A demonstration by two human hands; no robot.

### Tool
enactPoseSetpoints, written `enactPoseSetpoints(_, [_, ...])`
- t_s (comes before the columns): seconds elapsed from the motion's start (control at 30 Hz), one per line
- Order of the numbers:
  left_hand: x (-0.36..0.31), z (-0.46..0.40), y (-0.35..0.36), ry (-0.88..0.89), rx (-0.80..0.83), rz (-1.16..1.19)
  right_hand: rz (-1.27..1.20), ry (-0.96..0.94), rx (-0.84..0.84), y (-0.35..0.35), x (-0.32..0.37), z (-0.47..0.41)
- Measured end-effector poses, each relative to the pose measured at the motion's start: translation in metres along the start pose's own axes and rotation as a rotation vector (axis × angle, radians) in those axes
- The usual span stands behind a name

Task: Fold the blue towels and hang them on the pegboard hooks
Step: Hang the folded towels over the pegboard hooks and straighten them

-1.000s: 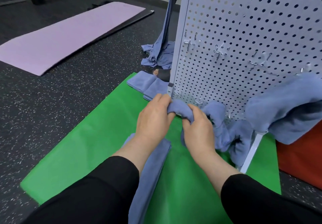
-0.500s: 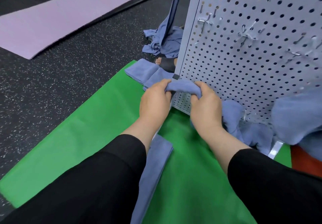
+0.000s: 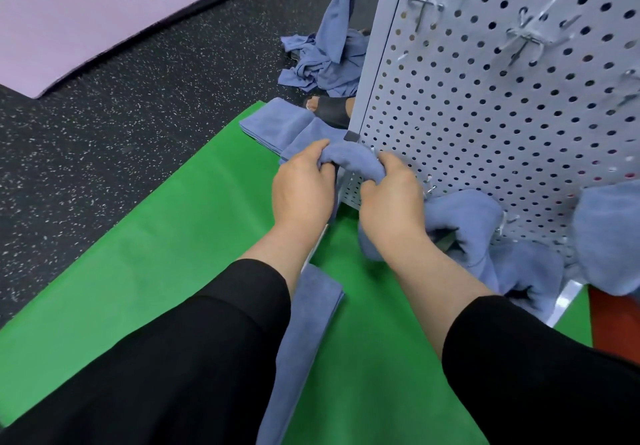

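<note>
We have raised the bunched blue towel (image 3: 353, 164) higher against the pegboard (image 3: 485, 105). Our hands, left (image 3: 303, 188) and right (image 3: 391, 199), now sit at its lower corner.

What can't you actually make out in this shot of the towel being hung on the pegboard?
Head view, all of it:
- Which hook the folded towel is going on: the towel and right hand cover it.
- Fingertips of the left hand: curled behind the towel.
- Right part of the pegboard: cut off by the frame edge.
- Upper hooks: motion-blurred.
</note>
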State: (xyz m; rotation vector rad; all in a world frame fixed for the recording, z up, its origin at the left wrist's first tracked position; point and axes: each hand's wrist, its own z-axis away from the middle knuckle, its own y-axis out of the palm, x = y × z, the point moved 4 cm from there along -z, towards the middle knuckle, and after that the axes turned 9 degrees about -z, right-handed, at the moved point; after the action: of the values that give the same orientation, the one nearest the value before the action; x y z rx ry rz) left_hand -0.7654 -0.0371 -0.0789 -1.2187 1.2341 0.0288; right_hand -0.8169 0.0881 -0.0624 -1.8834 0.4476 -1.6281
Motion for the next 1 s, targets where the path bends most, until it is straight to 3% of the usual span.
enactPoseSetpoints(0.33, [-0.003,0.010,0.007,0.090,0.082,0.001,-0.179,0.171,-0.174,0.006,-0.019,0.004])
enactPoseSetpoints(0.53, [0.022,0.033,0.027,0.179,0.207,0.038,-0.290,0.156,-0.103,0.018,-0.036,0.029])
enactPoseSetpoints(0.9, [0.033,0.057,0.044,0.050,0.429,0.168,-0.299,0.177,-0.072,0.023,-0.053,0.046])
enactPoseSetpoints(1.0, [0.038,0.062,0.054,0.076,0.500,0.070,-0.275,0.186,-0.019,0.025,-0.058,0.050])
